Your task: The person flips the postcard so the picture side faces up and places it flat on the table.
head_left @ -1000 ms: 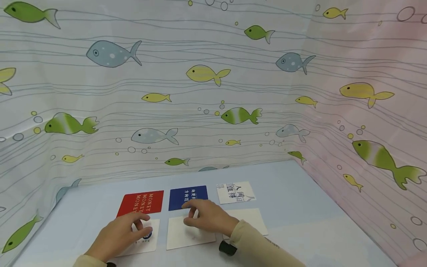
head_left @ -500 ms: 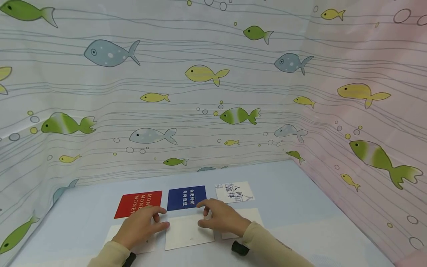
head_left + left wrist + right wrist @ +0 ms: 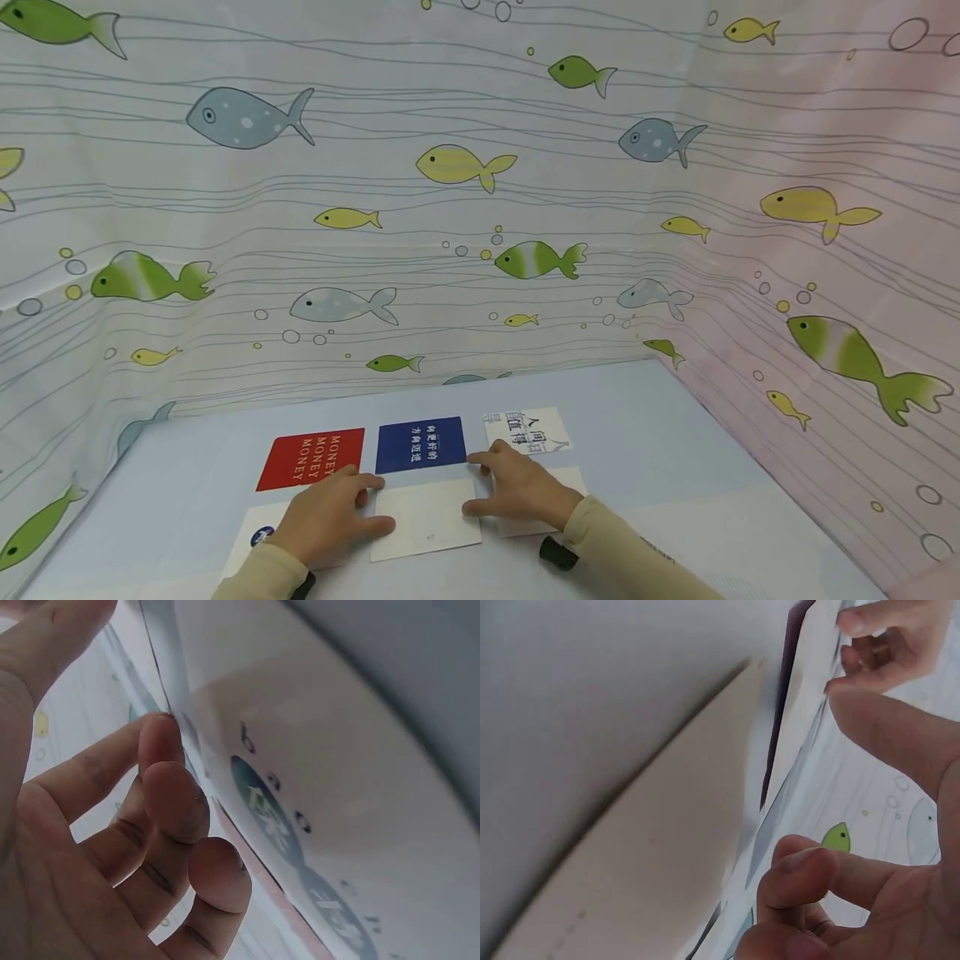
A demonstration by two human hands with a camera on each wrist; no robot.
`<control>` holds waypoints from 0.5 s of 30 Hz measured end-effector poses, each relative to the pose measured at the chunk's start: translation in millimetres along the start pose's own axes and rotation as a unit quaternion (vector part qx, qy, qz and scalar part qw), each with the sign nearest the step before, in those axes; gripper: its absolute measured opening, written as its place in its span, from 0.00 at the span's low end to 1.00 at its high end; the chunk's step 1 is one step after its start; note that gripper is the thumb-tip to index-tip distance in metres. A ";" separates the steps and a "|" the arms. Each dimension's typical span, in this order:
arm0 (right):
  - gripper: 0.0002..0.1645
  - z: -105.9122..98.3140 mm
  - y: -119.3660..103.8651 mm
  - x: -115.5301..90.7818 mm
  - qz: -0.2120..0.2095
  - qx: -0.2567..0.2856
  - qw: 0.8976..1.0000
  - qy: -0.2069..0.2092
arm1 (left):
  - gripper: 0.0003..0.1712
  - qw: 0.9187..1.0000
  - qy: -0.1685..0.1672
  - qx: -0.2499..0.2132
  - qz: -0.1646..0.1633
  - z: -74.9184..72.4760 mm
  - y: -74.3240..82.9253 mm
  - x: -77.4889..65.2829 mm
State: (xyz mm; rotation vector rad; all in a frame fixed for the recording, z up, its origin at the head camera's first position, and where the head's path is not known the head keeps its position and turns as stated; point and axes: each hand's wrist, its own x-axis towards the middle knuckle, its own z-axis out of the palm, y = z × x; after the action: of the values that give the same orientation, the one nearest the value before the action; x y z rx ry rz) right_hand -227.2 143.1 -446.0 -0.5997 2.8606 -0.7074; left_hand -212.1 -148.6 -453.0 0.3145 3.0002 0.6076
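Observation:
A blank white card (image 3: 426, 521) lies in the middle of the front row. My left hand (image 3: 330, 512) is at its left edge, fingers loosely bent and thumb over or touching that edge. At the right edge is my right hand (image 3: 521, 487), its thumb tip by the card and index finger stretched toward the blue card (image 3: 420, 446). Neither hand grips anything. Partly under my left hand lies a white card with blue round prints (image 3: 262, 810). Another white card (image 3: 652, 825) is partly hidden below my right hand.
Behind stand the rest of the flat cards: a red card (image 3: 300, 458) at left and a white card with dark lettering (image 3: 555, 425) at right. The pale table (image 3: 675, 483) meets a fish-patterned curtain (image 3: 450, 225) at the back and sides.
My left hand has moved right, from over the front left card to the middle card's left edge. My right hand has shifted right, off the middle card to its right edge.

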 end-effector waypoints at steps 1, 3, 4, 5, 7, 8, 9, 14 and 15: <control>0.44 0.0 -0.3 -0.2 0.000 -0.006 1.000 -0.004 | 0.35 1.000 0.004 0.000 0.004 -0.5 0.6 -0.2; 0.45 -0.5 -0.8 -0.2 -0.005 -0.015 1.000 -0.012 | 0.31 1.000 0.012 -0.001 0.011 -1.7 1.7 -0.8; 0.44 -0.7 -0.8 0.0 -0.006 -0.016 1.000 -0.015 | 0.30 1.000 0.014 -0.001 0.014 -2.0 1.8 -1.0; 0.43 -1.1 -1.1 0.1 -0.006 -0.016 1.000 -0.018 | 0.29 1.000 0.016 -0.003 0.015 -2.3 1.8 -1.1; 0.41 -1.1 -0.9 0.8 -0.005 -0.018 1.000 -0.022 | 0.28 1.000 0.019 -0.006 0.019 -2.5 1.9 -0.9; 0.40 -0.9 -0.6 1.2 -0.005 -0.018 1.000 -0.023 | 0.28 1.000 0.019 -0.008 0.019 -2.6 1.8 -1.0; 0.39 -0.5 -0.3 1.5 -0.002 -0.017 1.000 -0.025 | 0.28 1.000 0.019 -0.010 0.019 -2.5 1.6 -1.0; 0.36 2.1 1.9 2.9 0.000 -0.011 1.000 -0.026 | 0.28 0.999 0.025 -0.026 0.014 -2.5 0.8 -1.7; 0.36 2.5 2.0 3.0 0.000 -0.009 1.000 -0.026 | 0.28 0.999 0.026 -0.028 0.015 -2.7 0.7 -1.9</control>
State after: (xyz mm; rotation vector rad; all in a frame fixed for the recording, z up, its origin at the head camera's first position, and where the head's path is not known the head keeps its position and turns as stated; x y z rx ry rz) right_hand -230.1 142.5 -449.3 -0.6121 2.8219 -0.6573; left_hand -210.3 -149.3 -450.2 0.3449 3.0265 0.7109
